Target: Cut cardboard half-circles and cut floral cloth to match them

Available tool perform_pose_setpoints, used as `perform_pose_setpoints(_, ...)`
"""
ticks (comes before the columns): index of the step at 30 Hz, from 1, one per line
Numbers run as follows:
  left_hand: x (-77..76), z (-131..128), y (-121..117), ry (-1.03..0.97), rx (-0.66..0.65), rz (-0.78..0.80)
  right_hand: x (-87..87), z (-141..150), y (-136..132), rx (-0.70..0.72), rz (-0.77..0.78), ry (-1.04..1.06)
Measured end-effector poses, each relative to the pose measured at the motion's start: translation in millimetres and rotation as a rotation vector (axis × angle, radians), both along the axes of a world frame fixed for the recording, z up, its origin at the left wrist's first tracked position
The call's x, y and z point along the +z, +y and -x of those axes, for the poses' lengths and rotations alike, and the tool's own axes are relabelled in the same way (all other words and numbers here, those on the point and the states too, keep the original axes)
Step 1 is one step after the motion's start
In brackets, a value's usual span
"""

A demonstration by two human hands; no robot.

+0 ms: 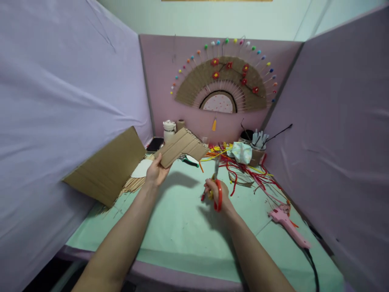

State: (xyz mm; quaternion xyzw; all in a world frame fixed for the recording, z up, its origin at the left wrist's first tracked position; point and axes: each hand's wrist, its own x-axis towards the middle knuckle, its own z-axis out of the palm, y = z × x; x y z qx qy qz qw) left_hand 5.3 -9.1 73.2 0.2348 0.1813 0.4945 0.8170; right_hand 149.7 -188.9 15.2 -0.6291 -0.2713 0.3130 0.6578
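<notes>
My left hand (157, 172) grips the near left corner of a piece of brown cardboard (179, 148), holding it tilted above the table. A notch is cut into the cardboard's lower right side, and its far edge looks ragged. In my right hand (223, 194) is a pair of scissors (218, 192) with red handles, the blades pointing up and away from me. A small red and yellow item shows by the fingers, too unclear to name. The scissors are apart from the cardboard, to its lower right. Beneath the cardboard lie green-handled pliers (190, 162).
A large cardboard sheet (109, 170) leans at the left over thin wooden sticks (133, 184). Red and yellow pipe cleaners (243, 168) spread at the right, near a crumpled tissue (241, 152). A pink glue gun (290, 229) lies front right. A decorated fan (194, 87) hangs behind.
</notes>
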Motion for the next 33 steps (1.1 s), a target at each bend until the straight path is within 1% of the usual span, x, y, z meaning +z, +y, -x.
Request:
perform_pose_setpoints(2,-1.1,-7.2,-9.8,-0.056,0.005,0.056,-6.1,10.8,-0.3,0.14,0.071,-0.044)
perform_pose_setpoints(4,-0.8,-11.2,-18.0,-0.093,0.008,0.087,-11.2,19.9,-0.1,0.237,0.091,-0.09)
perform_pose_setpoints(7,1.5,-14.3,-27.3,-0.109,0.02,0.106,-12.4,27.6,0.1,0.294,0.096,-0.124)
perform_pose_setpoints(10,1.4,-18.8,-36.9,-0.111,0.004,0.096,-6.8,30.8,-0.2,0.292,0.114,-0.084)
perform_pose_setpoints(13,-5.3,-25.9,-50.9,-0.08,-0.014,0.073,-2.1,32.3,0.3,0.276,0.116,-0.014)
perform_pose_setpoints(16,-15.9,-31.9,-66.5,-0.038,-0.055,-0.01,-4.7,29.8,2.7,0.231,0.065,0.039)
perform_pose_setpoints(19,-23.9,-33.5,-77.4,0.035,-0.095,-0.11,-12.2,21.4,5.0,0.161,0.018,0.021)
perform_pose_setpoints(22,-26.7,-31.7,-81.1,0.137,-0.16,-0.201,-17.9,11.6,4.7,0.136,0.01,-0.012)
perform_pose_setpoints(25,-26.7,-30.3,-81.6,0.237,-0.248,-0.241,-19.3,7.2,2.2,0.157,-0.007,-0.029)
perform_pose_setpoints(26,-26.7,-30.4,-81.8,0.248,-0.252,-0.245,-19.1,7.4,1.3,0.17,-0.005,-0.037)
perform_pose_setpoints(30,-28.1,-32.3,-83.6,0.213,-0.187,-0.266,-15.9,12.9,-1.5,0.215,0.003,-0.052)
perform_pose_setpoints(33,-30.2,-33.0,-87.1,0.216,-0.199,-0.294,-10.7,16.7,-2.7,0.195,-0.022,-0.047)
